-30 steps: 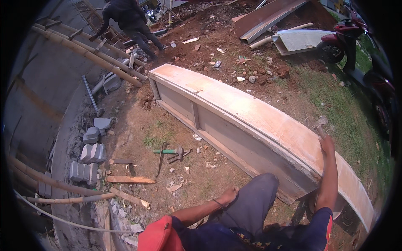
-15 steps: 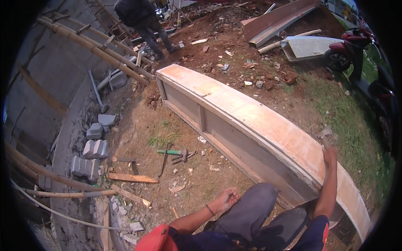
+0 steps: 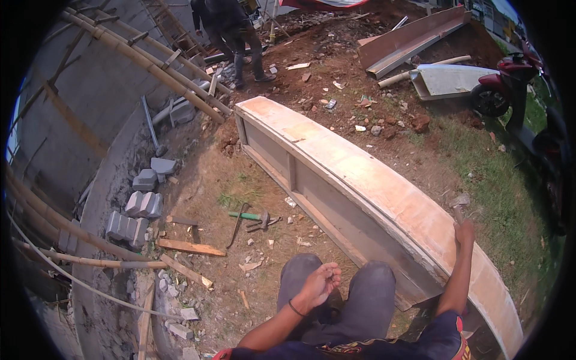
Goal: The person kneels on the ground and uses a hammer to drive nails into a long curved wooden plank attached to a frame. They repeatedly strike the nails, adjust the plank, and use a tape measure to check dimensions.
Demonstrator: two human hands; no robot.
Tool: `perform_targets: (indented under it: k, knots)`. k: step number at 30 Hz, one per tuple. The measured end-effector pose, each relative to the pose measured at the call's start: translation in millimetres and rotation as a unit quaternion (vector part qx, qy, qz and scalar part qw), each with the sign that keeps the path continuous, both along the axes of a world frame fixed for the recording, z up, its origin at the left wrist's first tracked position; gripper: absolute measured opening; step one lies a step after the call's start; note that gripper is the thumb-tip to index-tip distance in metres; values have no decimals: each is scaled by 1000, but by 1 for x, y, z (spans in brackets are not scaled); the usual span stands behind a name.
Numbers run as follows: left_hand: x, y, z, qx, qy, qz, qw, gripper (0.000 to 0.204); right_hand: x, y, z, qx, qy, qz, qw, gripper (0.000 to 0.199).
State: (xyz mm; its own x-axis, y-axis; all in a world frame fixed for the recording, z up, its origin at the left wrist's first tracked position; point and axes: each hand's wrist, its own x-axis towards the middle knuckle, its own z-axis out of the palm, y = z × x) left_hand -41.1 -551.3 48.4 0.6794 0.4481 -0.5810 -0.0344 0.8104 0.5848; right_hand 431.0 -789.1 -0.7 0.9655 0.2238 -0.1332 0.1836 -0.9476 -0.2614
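Your right hand [image 3: 465, 231] is closed around a hammer [image 3: 459, 204] at the right of the frame. The hammer sits over the top of the long wooden board box [image 3: 360, 180] that runs across the middle. Your left hand [image 3: 318, 285] is low in the middle, above your knees, fingers loosely curled and holding nothing. A green-handled tool [image 3: 252, 217] lies on the dirt to the left.

Left hand [image 3: 320, 282] loosely curled; right hand [image 3: 464, 231] raised, fist clenched.
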Motion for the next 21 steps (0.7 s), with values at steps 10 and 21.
perform_targets:
  k: [10,21]
  knots:
    - [9,-6,48,-3,-17,-92,996,15,3,0,-9,5,25,-29,999,53]
    - [109,234,74,583,40,-165,795,24,19,-10,-30,2,11,-17,1000,56]
